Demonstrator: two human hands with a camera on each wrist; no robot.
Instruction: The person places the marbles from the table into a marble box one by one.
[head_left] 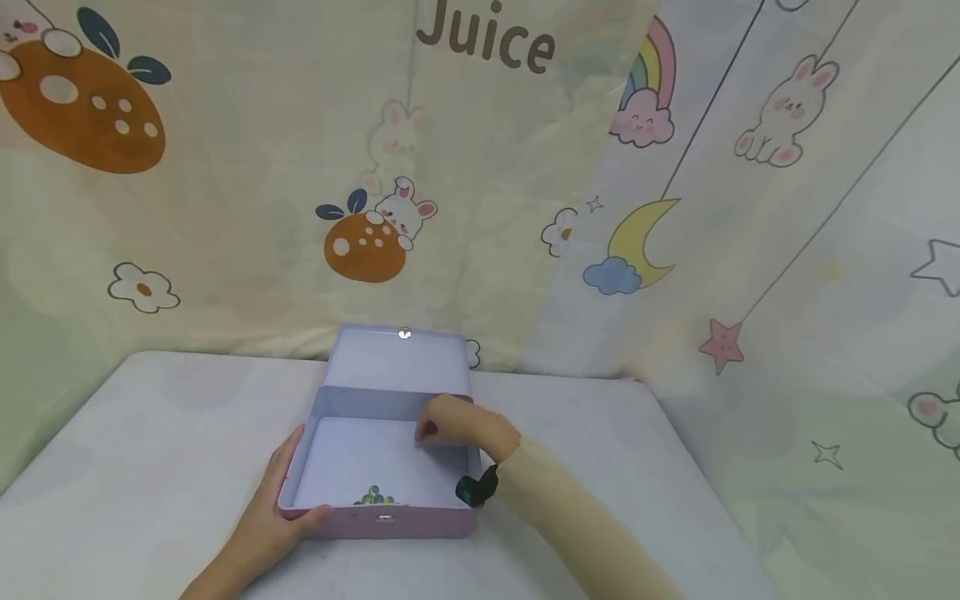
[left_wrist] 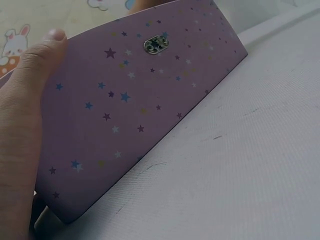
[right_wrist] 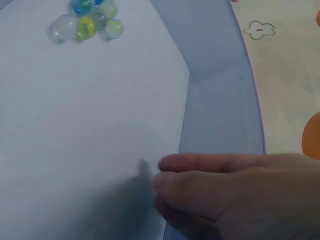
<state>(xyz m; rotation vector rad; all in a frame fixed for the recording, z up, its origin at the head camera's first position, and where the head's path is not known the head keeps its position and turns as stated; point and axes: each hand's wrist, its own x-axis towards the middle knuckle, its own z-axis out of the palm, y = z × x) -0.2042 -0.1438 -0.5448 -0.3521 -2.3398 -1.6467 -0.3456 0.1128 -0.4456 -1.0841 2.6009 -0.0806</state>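
Note:
An open lilac tin box [head_left: 420, 521] stands on a white table [head_left: 150, 433], its lid [head_left: 397, 358] tipped back. A small cluster of glass marbles [head_left: 375, 497] lies on the box floor against the front wall. My left hand [head_left: 273, 500] grips the box's front left corner, its thumb [left_wrist: 45, 55] lying on the star-printed front wall [left_wrist: 135, 100]. My right hand [head_left: 426, 431] is inside the box near the far right corner, well away from the marbles [right_wrist: 87, 22]. Its fingers [right_wrist: 170, 164] lie close together just above the floor, beside the side wall [right_wrist: 220, 100]. Whether they hold anything is hidden.
A metal clasp [left_wrist: 156, 45] sits in the middle of the front wall. Cartoon-printed cloth [head_left: 525, 167] hangs close behind and to the right of the table. A black strap [head_left: 476, 487] shows at my right wrist. White tabletop [left_wrist: 240, 175] spreads in front of the box.

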